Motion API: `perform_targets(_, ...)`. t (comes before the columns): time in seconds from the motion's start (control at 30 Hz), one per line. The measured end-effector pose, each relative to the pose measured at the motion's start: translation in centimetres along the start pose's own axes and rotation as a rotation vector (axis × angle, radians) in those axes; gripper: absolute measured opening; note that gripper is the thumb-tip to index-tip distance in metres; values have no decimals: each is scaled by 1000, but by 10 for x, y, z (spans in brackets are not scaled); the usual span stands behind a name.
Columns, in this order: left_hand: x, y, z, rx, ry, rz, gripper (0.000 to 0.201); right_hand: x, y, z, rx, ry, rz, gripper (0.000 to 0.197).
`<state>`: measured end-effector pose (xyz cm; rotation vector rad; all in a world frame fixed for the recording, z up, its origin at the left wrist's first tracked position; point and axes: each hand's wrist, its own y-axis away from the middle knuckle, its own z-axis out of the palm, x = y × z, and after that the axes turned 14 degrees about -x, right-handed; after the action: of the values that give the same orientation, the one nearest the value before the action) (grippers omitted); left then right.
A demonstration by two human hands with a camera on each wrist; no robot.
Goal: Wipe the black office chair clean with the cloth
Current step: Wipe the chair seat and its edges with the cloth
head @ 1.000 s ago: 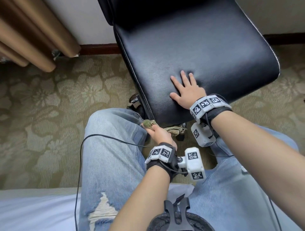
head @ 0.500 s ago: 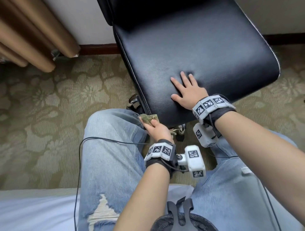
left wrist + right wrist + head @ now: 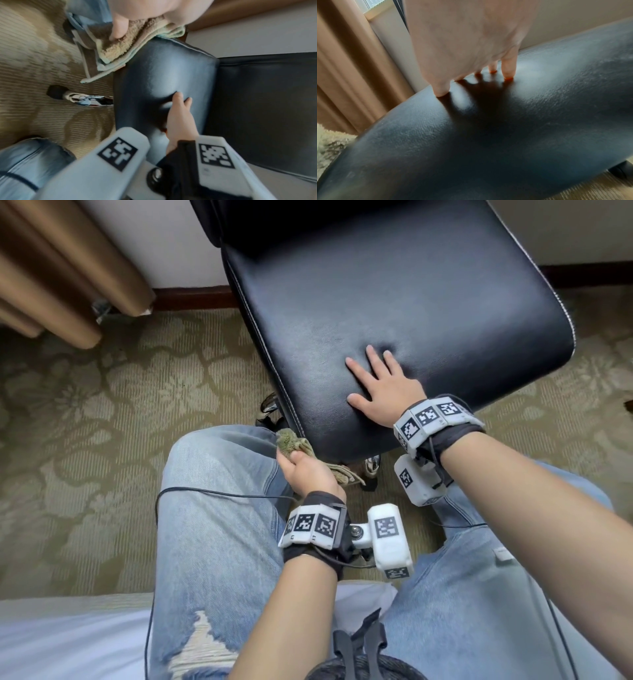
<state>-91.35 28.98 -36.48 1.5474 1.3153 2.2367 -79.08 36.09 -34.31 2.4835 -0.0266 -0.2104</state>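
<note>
Directly ahead of the seated person's knees stands the black office chair (image 3: 394, 313), its padded seat facing up and its back rising toward the wall. At the seat's front left corner, the cloth (image 3: 291, 441) is bunched, olive-green and fluffy, pressed against the edge of the cushion just above the left knee. The left wrist view shows the cloth (image 3: 120, 44) folded in several layers, with a loose hem hanging down toward the floor. The left hand (image 3: 310, 472) grips it, fingers curled round the wad and the thumb (image 3: 119, 27) pushed into the pile.

The right hand (image 3: 383, 388) lies flat on the front part of the seat, fingers straight and spread, holding nothing; in the right wrist view the fingertips (image 3: 508, 73) dent the leather slightly and cast a dark shadow.

Both wrists carry white bands with black-and-white square markers. Below the seat a chrome chair leg (image 3: 91, 100) ends in a black caster. Blue jeans (image 3: 212, 508), torn at the left thigh, cover both legs. A patterned beige carpet (image 3: 102, 412) spreads around, and brown curtains (image 3: 68, 268) hang at upper left.
</note>
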Motion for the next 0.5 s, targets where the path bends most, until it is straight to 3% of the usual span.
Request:
perform_targets(0.2, 18, -3, 11, -58, -152, 144, 40, 2, -1, 0, 9, -3, -12, 61)
perform_targets(0.33, 32, -13, 16, -86, -303, 93, 41, 4, 0, -2, 10, -7, -30, 60)
perform_targets(0.5, 35, -9, 19, -204, -486, 22, 57, 5, 4, -2, 17, 3, -43, 60)
